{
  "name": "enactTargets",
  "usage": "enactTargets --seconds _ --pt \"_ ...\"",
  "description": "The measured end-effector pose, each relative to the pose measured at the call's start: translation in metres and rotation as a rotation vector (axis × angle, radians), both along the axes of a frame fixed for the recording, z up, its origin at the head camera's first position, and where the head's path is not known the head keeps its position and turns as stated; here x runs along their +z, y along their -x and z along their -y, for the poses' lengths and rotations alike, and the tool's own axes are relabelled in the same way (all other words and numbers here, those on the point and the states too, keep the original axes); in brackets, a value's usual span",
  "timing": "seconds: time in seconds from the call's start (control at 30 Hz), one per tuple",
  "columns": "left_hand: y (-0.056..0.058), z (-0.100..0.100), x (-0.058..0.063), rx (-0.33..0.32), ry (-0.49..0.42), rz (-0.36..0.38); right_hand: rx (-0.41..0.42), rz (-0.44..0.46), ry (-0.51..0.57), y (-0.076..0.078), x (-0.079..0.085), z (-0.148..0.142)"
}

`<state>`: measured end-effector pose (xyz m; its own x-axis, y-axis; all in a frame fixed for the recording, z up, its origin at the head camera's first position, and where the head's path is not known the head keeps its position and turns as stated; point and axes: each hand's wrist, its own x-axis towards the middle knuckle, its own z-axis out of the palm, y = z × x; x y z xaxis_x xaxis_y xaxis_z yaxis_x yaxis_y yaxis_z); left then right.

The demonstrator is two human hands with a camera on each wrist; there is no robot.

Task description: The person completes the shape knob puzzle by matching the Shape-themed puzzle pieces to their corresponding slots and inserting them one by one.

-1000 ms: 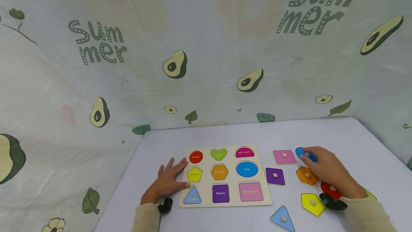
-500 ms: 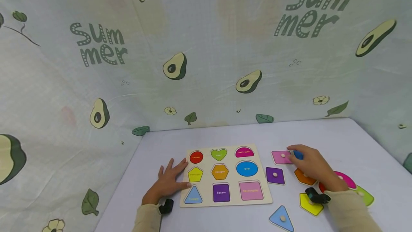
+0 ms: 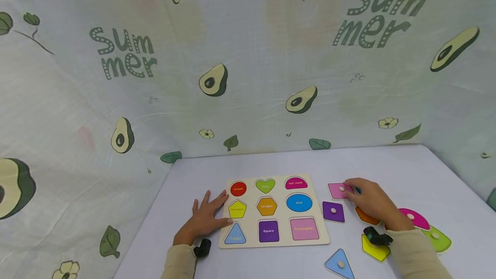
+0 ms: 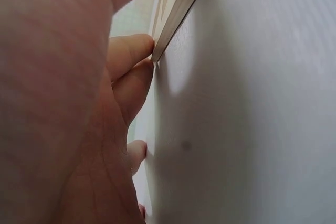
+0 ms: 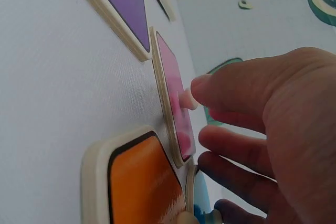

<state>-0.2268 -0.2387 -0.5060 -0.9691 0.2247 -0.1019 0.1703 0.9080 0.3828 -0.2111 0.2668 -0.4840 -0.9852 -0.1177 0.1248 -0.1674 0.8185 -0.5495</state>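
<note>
My left hand rests with spread fingers on the left edge of a wooden shape puzzle board; the left wrist view shows its fingertips against the board's edge. At the right, my right hand pinches the knob of a pink rectangle puzzle piece between thumb and index finger. That piece lies flat on the table. Under the other fingers is a blue oval piece, mostly hidden. An orange hexagon piece lies partly beneath the hand.
A purple square piece sits beside the board's right edge. Nearer lie a light blue triangle and a yellow pentagon, partly covered by the wrist camera. A magenta half round and green heart lie right of the forearm.
My right hand has left the blue oval piece and moved left to the pink rectangle piece's knob. The left hand stays on the board.
</note>
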Motion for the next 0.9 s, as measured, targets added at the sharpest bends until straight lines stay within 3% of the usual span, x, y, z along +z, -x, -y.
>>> enactTargets --seconds 0.27,0.6,0.9 --pt "0.001 0.001 0.0 -0.018 0.017 0.006 -0.01 -0.026 -0.085 0.004 -0.003 0.007" --pt "0.001 0.002 0.002 -0.023 0.03 -0.006 -0.078 -0.093 -0.131 0.009 -0.008 0.017" --pt "0.0 0.002 0.005 -0.062 0.011 0.002 -0.099 -0.131 -0.129 0.005 -0.009 0.017"
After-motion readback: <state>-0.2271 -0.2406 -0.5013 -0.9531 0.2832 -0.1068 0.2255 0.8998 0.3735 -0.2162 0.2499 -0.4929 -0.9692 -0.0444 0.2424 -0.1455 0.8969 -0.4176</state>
